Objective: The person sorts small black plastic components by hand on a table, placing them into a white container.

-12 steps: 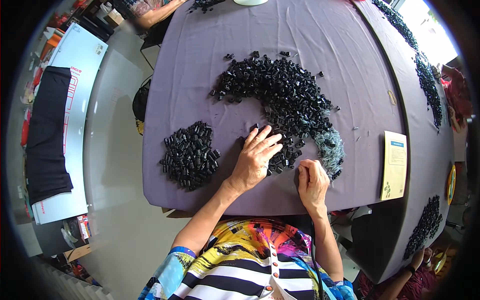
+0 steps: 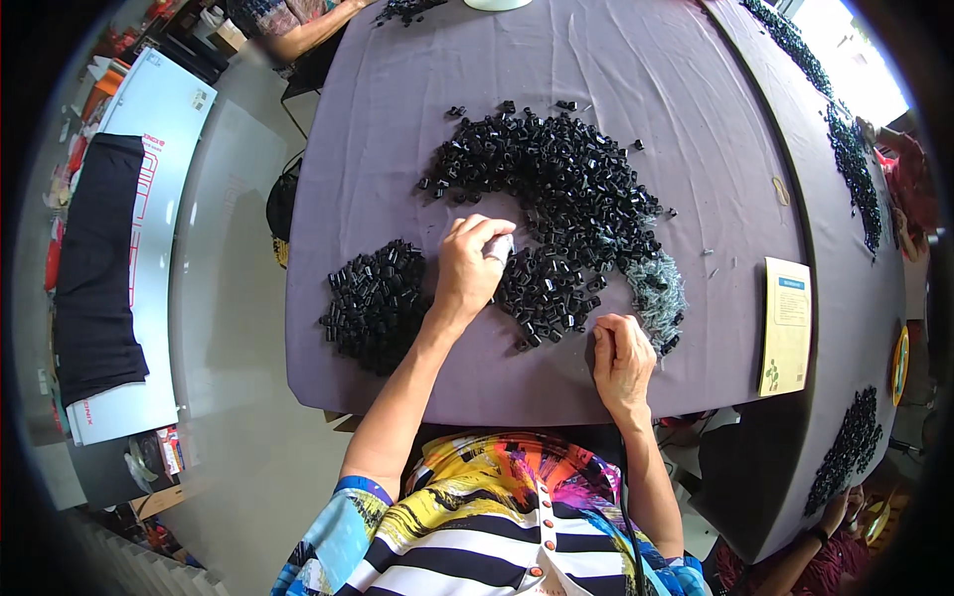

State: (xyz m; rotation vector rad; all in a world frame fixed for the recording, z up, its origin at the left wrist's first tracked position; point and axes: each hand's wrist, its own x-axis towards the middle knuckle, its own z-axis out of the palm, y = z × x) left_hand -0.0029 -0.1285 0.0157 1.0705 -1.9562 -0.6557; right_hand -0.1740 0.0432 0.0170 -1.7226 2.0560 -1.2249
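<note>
My left hand (image 2: 467, 263) is over the table, fingers curled in toward the thumb. A pale grey-white patch shows at its thumb; whether that is a wrap or something held I cannot make out. Just right of it lies a cluster of small black plastic pieces (image 2: 552, 298), joined to a large curved heap of the same pieces (image 2: 566, 169). My right hand (image 2: 624, 363) rests on the cloth with fingers folded; what they hold, if anything, is hidden. Beside it is a small pile of thin, clear bluish pins (image 2: 656, 293).
A separate pile of black pieces (image 2: 378, 298) lies at the left. The purple-grey tablecloth (image 2: 368, 169) covers the table. At the right stand a yellow printed card (image 2: 785, 328) and a second table with more black piles (image 2: 845, 452). Other people's arms (image 2: 308, 35) show at the edges.
My left hand has lifted from the near cluster and moved up and left, its spread fingers now curled. More of the cluster shows. The right hand has stayed put.
</note>
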